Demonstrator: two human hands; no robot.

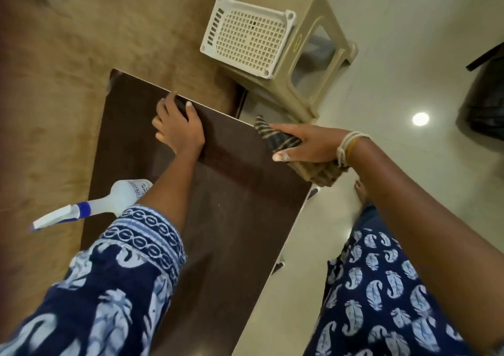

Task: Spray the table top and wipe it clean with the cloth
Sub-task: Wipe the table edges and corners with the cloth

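A small dark brown table top (234,213) fills the middle of the head view. My left hand (178,126) grips its far edge, fingers curled over the rim. At the table's right edge my right hand (308,144) is closed on a striped brown-and-dark cloth (281,137), part of which hangs below the wrist. A white spray bottle (109,201) with a blue collar lies on its side at the table's left edge, nozzle pointing left, partly hidden behind my left forearm.
A beige plastic stool (311,77) stands beyond the table with a white perforated plastic basket (248,35) leaning on it. A tan carpet (54,82) lies to the left, glossy floor tiles (409,55) to the right. My bare foot (361,190) is near the table's right side.
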